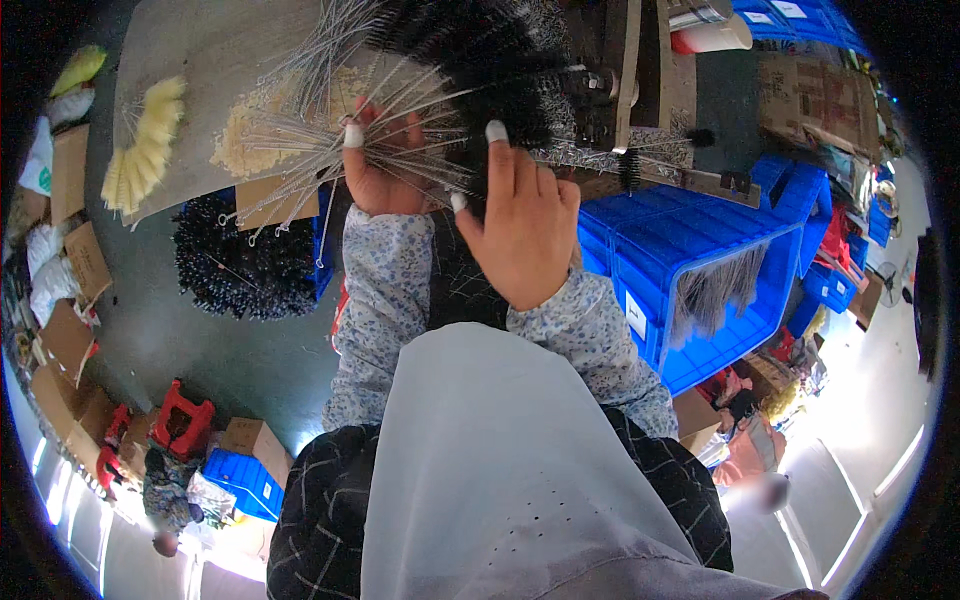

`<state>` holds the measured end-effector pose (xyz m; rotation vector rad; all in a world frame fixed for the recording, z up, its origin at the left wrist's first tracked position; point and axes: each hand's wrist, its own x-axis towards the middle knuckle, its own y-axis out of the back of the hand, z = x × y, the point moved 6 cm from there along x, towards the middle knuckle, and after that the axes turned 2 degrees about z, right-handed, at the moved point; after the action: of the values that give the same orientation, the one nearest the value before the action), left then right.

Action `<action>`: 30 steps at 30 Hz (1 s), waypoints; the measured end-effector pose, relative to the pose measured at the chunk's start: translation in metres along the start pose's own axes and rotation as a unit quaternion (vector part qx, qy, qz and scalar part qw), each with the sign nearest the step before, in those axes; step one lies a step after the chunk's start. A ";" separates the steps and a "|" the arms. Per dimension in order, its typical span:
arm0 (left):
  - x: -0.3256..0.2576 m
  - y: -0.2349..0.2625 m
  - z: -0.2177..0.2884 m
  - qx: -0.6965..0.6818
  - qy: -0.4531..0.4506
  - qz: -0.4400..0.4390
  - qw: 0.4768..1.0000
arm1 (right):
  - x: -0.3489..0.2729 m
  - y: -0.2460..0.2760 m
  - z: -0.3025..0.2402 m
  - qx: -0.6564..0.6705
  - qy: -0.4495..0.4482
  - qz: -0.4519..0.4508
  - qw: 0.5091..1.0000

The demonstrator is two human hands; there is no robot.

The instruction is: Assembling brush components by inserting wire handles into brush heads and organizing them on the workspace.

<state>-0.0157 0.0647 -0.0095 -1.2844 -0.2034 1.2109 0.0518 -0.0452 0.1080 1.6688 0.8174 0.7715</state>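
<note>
Thin silvery wire stems (318, 147) are held in the left hand (382, 182), seemingly steadying adjoining black bristle heads (505, 85) for the part-spread right hand (525, 225).

Blk bristles (505, 65) cut off at top edge, L hand (378, 190) partly hidden behind wire stems (300, 150).

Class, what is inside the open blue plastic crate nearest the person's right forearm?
The blue plastic crate holds a bundle of thin grey wires; anything behind them is covered.

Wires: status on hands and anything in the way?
Left hand among wires. Right hand open at black bristles. Yellow bundle off left, clear of both hands.
</note>
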 end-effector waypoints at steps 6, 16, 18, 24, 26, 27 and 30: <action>0.010 0.008 0.025 -0.125 0.002 -0.110 0.986 | -0.007 0.004 -0.032 0.002 0.013 -0.005 1.000; 0.015 0.018 0.037 -0.069 0.000 -0.077 0.995 | -0.006 0.051 -0.005 0.230 0.041 0.026 0.972; 0.016 0.019 0.036 -0.051 0.003 -0.061 0.997 | -0.003 0.042 0.020 0.234 0.008 0.050 0.971; 0.009 0.024 0.039 -0.047 0.037 -0.037 0.998 | -0.014 -0.045 0.073 0.665 -0.296 -0.132 0.673; 0.010 0.031 0.044 -0.079 0.056 -0.042 0.994 | -0.006 -0.049 0.065 0.575 -0.201 -0.139 0.781; 0.009 0.032 0.046 -0.052 0.062 -0.075 0.994 | -0.007 -0.051 0.056 0.603 -0.182 -0.172 0.757; 0.005 0.036 0.046 -0.085 0.089 -0.096 0.988 | -0.002 -0.058 0.045 0.559 -0.165 -0.215 0.784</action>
<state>-0.0669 0.0900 -0.0244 -1.4784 -0.2992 0.9235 0.0799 -0.0598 0.0415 2.3729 1.4676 -0.4831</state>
